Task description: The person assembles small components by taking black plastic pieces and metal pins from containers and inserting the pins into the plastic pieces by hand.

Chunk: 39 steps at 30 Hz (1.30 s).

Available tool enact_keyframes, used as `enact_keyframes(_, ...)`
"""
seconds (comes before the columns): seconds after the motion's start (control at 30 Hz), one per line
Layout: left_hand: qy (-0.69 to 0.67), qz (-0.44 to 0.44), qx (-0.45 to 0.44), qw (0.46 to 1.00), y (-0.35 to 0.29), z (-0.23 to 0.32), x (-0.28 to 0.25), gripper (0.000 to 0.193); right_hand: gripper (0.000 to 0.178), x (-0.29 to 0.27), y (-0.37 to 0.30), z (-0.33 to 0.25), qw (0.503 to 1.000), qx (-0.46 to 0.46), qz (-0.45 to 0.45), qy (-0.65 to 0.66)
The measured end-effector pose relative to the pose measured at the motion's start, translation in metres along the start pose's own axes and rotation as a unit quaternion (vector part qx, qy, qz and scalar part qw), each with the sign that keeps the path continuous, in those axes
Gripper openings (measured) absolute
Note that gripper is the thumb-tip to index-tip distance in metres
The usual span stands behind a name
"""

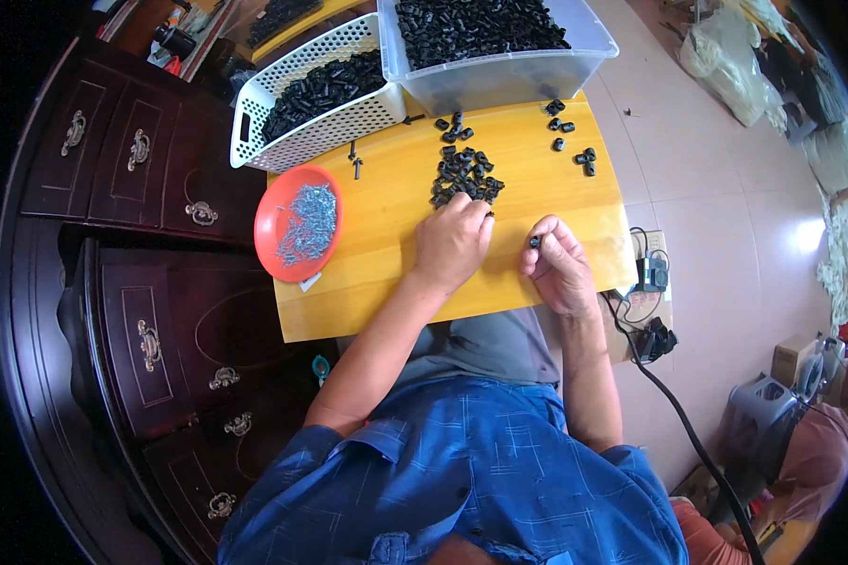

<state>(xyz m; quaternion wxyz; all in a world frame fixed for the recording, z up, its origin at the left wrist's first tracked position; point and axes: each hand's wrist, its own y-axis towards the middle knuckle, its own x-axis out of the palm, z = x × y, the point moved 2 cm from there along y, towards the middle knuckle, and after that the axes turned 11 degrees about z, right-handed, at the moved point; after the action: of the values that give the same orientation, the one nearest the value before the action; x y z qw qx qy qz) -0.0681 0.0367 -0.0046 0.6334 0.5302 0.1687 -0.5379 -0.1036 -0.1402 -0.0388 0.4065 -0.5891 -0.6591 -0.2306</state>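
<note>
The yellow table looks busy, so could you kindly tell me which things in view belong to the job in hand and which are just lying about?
Likely in use:
black piece in the right hand
pile of black pieces at the left hand
white basket
clear bin
red bowl

Probably just lying about:
white plastic bag
grey stool

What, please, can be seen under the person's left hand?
Small black pieces show beyond the left hand, with yellow tabletop around; whatever lies under its palm and fingers is covered.
</note>
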Motion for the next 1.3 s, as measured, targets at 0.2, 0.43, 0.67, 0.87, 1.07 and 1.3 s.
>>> enact_keyframes(0.2, -0.009, 0.000, 0.058, 0.998, 0.003, 0.003, -0.003, 0.008, 0.014, 0.001, 0.001, 0.001, 1.000, -0.002, 0.002, -0.017)
enact_keyframes(0.43, -0.321, 0.020, -0.073, 0.944, -0.004, 0.005, -0.032, 0.004, 0.013, -0.002, 0.002, 0.005, 1.000, -0.010, 0.013, -0.026)
enact_keyframes(0.67, -0.549, -0.049, -0.272, 0.789, -0.029, 0.010, -0.039, 0.006, 0.013, 0.005, -0.002, 0.015, 0.992, -0.043, 0.037, -0.112)
enact_keyframes(0.87, -0.549, -0.073, -0.257, 0.792, -0.035, 0.010, -0.038, 0.009, 0.013, 0.017, -0.008, 0.016, 0.987, -0.042, 0.032, -0.153)
enact_keyframes(1.07, -0.537, -0.077, -0.246, 0.803, -0.035, 0.009, -0.037, 0.008, 0.013, 0.020, -0.008, 0.018, 0.986, -0.041, 0.027, -0.162)
enact_keyframes(1.3, -0.531, -0.094, -0.262, 0.800, -0.035, 0.000, -0.032, 0.003, 0.009, 0.015, -0.004, 0.023, 0.979, -0.047, 0.023, -0.198)
